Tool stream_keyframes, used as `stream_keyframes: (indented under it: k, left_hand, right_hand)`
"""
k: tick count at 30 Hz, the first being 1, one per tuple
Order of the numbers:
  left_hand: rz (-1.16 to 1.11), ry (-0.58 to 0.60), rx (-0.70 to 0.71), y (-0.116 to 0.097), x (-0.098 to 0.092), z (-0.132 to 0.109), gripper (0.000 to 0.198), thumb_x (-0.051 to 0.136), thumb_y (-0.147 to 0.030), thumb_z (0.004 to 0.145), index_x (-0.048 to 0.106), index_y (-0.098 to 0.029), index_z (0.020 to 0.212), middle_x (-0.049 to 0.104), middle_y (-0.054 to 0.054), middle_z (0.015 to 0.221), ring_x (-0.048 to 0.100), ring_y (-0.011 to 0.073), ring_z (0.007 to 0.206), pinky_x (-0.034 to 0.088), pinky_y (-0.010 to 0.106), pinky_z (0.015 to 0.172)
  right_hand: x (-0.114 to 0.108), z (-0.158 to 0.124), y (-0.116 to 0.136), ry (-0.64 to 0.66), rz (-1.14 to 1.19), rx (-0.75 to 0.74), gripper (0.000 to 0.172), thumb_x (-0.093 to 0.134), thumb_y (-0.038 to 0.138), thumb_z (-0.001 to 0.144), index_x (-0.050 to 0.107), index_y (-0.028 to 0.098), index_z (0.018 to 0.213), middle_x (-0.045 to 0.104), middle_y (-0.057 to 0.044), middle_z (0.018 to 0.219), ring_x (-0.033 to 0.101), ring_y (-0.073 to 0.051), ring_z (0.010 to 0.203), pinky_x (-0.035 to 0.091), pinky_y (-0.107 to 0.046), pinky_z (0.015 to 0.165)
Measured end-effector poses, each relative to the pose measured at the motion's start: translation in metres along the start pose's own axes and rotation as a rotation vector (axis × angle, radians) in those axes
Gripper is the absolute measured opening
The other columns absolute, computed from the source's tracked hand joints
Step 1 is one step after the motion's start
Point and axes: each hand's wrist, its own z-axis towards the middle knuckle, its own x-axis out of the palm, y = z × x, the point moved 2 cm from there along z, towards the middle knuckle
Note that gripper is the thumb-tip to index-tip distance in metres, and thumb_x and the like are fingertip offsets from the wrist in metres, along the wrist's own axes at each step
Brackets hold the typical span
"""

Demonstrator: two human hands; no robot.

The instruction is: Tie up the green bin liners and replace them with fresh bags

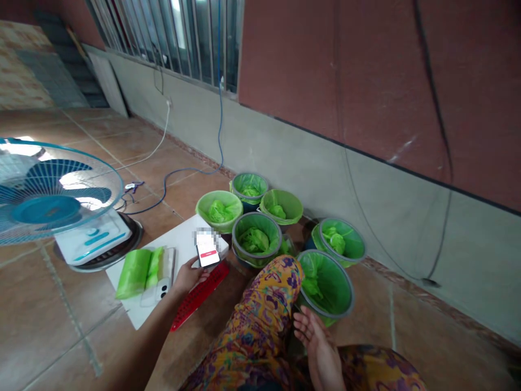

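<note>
The lit phone [208, 251] is in the left hand [191, 276], over the far right end of a white slab [185, 236]; whether it also touches the slab is hard to tell. Its screen faces up toward the person, and its long axis runs away from them, the top end leaning slightly left. The left fingers are clamped on the phone's lower end. The right hand [318, 342] holds nothing, palm turned up beside the patterned knee [280, 277], its fingers loosely curled and slightly apart, just beside the nearest bucket. Six buckets [257, 216] lined with green bags are plainly visible, four with grey rims and two with green ones, and each has bunched green plastic inside. On the slab lie one roll of green bags [133, 274] and, next to it, one pale, clear-edged object [165, 285] with dark round spots. One red slotted strip [199, 296] runs along the slab's near edge, and one blue-and-white fan [52, 201] stands to the left.
</note>
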Motion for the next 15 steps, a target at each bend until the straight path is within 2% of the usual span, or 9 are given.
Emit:
stream_keyframes:
  k: [3,10,15]
  left_hand:
    - [0.068,-0.007,0.019,0.005,-0.001,0.004,0.059,0.055,-0.001,0.082,0.042,-0.011,0.139,0.067,0.001,0.055,0.065,0.0138,0.049,0.053,0.021,0.050]
    - [0.245,-0.099,0.073,0.009,-0.003,0.011,0.061,0.060,-0.007,0.078,0.045,-0.008,0.137,0.066,0.000,0.052,0.063,0.0148,0.047,0.049,0.022,0.049]
    - [0.556,-0.183,0.130,0.006,-0.009,0.010,0.067,0.064,-0.017,0.073,0.045,-0.007,0.136,0.065,0.000,0.049,0.067,0.0213,0.053,0.048,0.025,0.051]
  right_hand:
    - [-0.002,0.000,-0.001,0.005,0.006,-0.001,0.051,0.073,0.053,0.068,0.067,0.018,0.104,0.073,-0.006,0.095,0.066,-0.018,0.085,0.051,-0.029,0.072]
    - [0.000,-0.002,0.003,-0.003,0.033,-0.024,0.049,0.074,0.052,0.068,0.069,0.018,0.103,0.073,-0.006,0.091,0.064,-0.016,0.079,0.050,-0.026,0.069]
    - [-0.004,-0.005,0.006,-0.033,0.057,-0.059,0.048,0.076,0.052,0.066,0.070,0.018,0.100,0.073,-0.006,0.087,0.064,-0.015,0.077,0.049,-0.024,0.066]
